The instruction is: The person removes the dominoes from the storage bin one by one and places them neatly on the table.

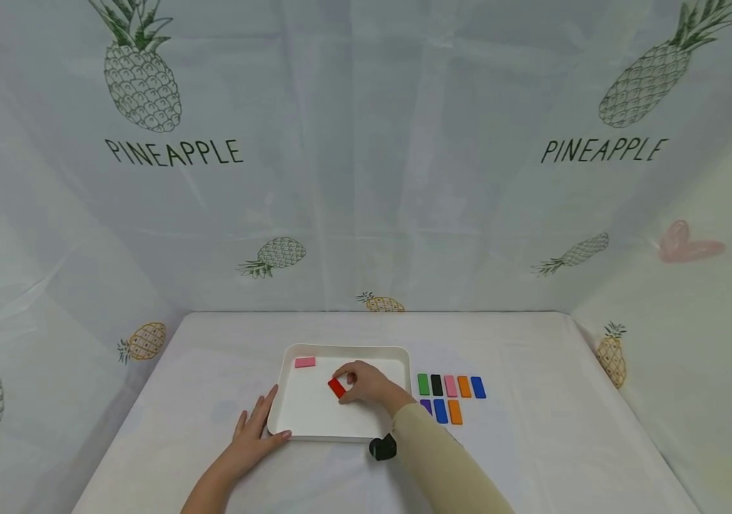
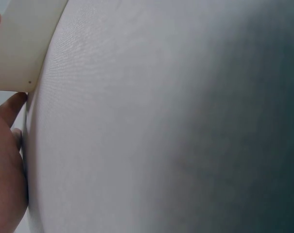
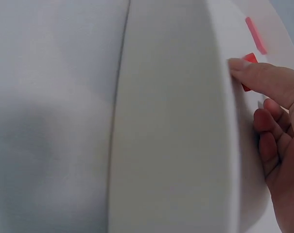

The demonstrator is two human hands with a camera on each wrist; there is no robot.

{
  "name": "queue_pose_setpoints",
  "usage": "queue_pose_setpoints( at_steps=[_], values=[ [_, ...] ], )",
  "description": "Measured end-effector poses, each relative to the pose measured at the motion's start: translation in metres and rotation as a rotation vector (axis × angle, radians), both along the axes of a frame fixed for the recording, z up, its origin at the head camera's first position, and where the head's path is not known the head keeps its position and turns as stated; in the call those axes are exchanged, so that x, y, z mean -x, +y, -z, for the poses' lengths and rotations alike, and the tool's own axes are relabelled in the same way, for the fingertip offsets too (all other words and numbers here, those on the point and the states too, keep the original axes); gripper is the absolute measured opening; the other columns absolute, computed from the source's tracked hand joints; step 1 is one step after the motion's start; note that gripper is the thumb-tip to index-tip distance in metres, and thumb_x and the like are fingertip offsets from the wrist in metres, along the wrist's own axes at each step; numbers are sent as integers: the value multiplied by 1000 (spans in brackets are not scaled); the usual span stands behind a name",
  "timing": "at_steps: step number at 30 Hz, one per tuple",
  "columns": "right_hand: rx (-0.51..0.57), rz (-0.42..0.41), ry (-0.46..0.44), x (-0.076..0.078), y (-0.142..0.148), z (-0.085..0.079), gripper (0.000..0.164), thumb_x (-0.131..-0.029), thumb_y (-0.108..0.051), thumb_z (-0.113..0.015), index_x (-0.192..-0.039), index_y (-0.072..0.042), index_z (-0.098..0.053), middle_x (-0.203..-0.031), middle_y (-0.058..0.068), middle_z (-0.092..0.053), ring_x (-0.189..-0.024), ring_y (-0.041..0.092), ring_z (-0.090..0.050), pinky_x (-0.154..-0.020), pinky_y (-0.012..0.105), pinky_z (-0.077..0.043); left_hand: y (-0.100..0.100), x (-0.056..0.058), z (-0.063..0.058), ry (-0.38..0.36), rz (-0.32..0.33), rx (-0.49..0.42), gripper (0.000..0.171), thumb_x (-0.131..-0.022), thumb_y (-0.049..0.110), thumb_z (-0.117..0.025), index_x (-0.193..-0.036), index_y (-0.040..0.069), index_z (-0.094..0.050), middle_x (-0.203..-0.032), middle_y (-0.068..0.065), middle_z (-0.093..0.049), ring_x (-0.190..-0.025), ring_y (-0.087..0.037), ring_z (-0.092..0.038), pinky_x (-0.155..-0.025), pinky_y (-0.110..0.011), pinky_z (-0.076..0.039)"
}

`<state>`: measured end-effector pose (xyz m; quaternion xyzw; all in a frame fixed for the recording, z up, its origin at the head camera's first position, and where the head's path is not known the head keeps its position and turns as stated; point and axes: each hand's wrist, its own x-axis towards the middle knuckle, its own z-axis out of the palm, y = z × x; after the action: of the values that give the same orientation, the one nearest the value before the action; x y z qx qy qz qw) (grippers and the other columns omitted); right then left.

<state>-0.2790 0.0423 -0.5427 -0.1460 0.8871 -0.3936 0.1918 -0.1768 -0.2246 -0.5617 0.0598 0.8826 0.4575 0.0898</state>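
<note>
A white rectangular tray point(image 1: 314, 421) lies on the table. Over its middle my right hand point(image 1: 369, 385) pinches a small flat red block point(image 1: 337, 387) between thumb and fingers, the block tilted. In the right wrist view the same red block point(image 3: 250, 58) is partly hidden behind the thumb; whether it touches the tray floor I cannot tell. A pink block point(image 1: 305, 363) rests in the tray's far left corner. My left hand point(image 1: 252, 437) has its fingers spread at the tray's near left corner, thumb along the front rim. The left wrist view catches part of that hand point(image 2: 6, 170) beside the tray wall point(image 2: 20, 43).
Right of the tray, two rows of flat blocks lie on the white cloth: green point(image 1: 423, 384), black point(image 1: 436, 385), pink point(image 1: 451, 386), orange point(image 1: 464, 386) and blue point(image 1: 478, 387) behind, purple point(image 1: 426, 406), blue and orange in front. Pineapple-printed curtains point(image 1: 353, 178) enclose the table.
</note>
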Motion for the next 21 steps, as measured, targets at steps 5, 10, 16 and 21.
queue_pose_setpoints(
  at_steps=[5,10,16,21],
  values=[
    [-3,-12,7,-3,0,3,37,-73,-16,-88,-105,-22,-71,-84,-3,-52,-83,13,-48,-70,27,-43,-1,2,3,-25,-5,25,98,-84,39,-75,-157,13,-15,-159,-18,-19,-147,-38,-3,-113,-54,13],
    [57,-8,-1,-8,5,1,38,-73,-18,-88,-105,-23,-67,-87,-3,-55,-83,14,-50,-71,27,-46,-1,1,1,-19,5,21,98,-84,38,-75,-157,11,-15,-158,-20,-19,-146,-41,-2,-112,-56,13],
    [127,-4,-10,-13,14,-3,39,-74,-15,-86,-106,-21,-64,-86,-2,-58,-78,15,-53,-67,25,-48,-1,-2,-2,-9,9,-5,97,-84,37,-75,-157,11,-16,-158,-21,-18,-146,-42,0,-112,-57,13],
    [161,-31,-34,-18,21,-8,41,-74,-7,-85,-106,-16,-61,-84,1,-60,-71,14,-55,-67,24,-50,0,-3,-1,5,8,-18,96,-84,37,-75,-156,10,-17,-158,-21,-19,-146,-42,-2,-112,-57,13]
  ],
)
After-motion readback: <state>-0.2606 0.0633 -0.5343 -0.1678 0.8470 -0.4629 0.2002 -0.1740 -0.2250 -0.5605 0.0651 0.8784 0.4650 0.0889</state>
